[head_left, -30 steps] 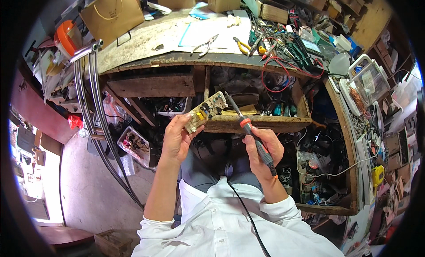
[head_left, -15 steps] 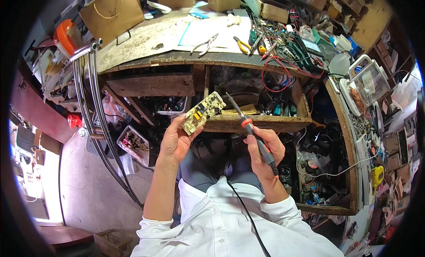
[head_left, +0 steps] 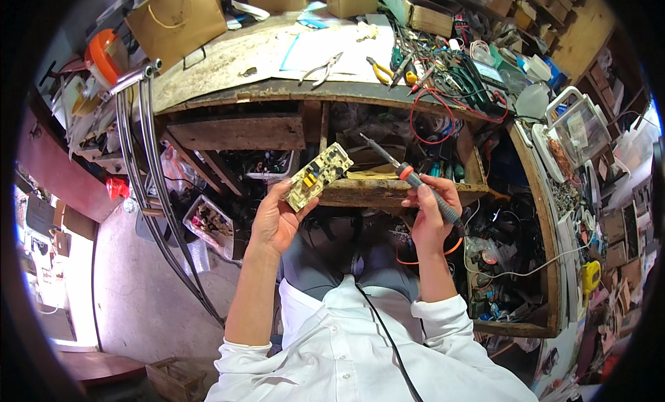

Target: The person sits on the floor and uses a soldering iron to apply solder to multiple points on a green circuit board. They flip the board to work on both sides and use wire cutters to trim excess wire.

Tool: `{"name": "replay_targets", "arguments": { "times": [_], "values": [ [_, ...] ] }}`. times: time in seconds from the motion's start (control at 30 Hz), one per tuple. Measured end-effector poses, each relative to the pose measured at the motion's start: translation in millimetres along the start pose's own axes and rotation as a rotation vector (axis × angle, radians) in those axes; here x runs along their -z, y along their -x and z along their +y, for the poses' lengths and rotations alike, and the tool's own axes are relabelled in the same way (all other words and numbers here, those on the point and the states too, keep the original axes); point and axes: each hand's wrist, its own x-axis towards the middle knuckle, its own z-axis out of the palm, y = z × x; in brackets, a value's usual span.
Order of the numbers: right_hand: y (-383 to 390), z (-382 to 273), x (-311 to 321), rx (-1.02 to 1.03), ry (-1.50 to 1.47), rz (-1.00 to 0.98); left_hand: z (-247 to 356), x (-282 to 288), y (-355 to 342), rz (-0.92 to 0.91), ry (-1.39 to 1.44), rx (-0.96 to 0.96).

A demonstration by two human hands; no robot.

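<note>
My left hand [head_left: 277,222] grips a cream circuit board [head_left: 322,172] by its lower end, its component side facing up, with dark parts and a yellow one. In my right hand [head_left: 433,211] is a grey-and-orange soldering iron [head_left: 409,174], its metal tip pointing up and left, apart from the board. An open wooden drawer [head_left: 388,193] holding tools and a yellowish item lies behind both. An orange cable [head_left: 450,247] shows below my right hand.
The worn workbench [head_left: 215,80] bears pliers [head_left: 322,71], yellow-handled pliers [head_left: 379,72], tangled tools and red leads [head_left: 433,97]. Bent chrome tubes [head_left: 145,153] lean at left. A white bin [head_left: 211,229] sits below. Another open drawer [head_left: 554,277] with cables is at right.
My right hand has moved right and up, lifting the iron's tip and drawing it away from the board. The board has tilted slightly to face upward. The orange cable has come into sight.
</note>
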Motion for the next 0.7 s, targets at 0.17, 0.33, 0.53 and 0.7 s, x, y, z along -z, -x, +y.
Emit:
{"name": "replay_targets", "arguments": {
  "times": [0.17,0.33,0.53,0.7],
  "values": [
    [-8.0,7.1,5.9,-0.043,-0.077,0.002,-1.4,-0.2,-0.8,-0.003,-0.044,-0.013],
    [-2.8,8.8,-12.6,0.012,0.073,-0.102,3.3,-3.6,4.5,-0.093,-0.123,0.012],
    [3.6,8.5,-24.9,0.101,0.217,-0.170,9.9,-19.0,2.7,-0.227,-0.281,0.039],
    [3.9,7.8,-26.7,0.024,0.121,-0.133,14.5,-27.9,-9.3,-0.319,-0.352,0.031]
  ]
}}
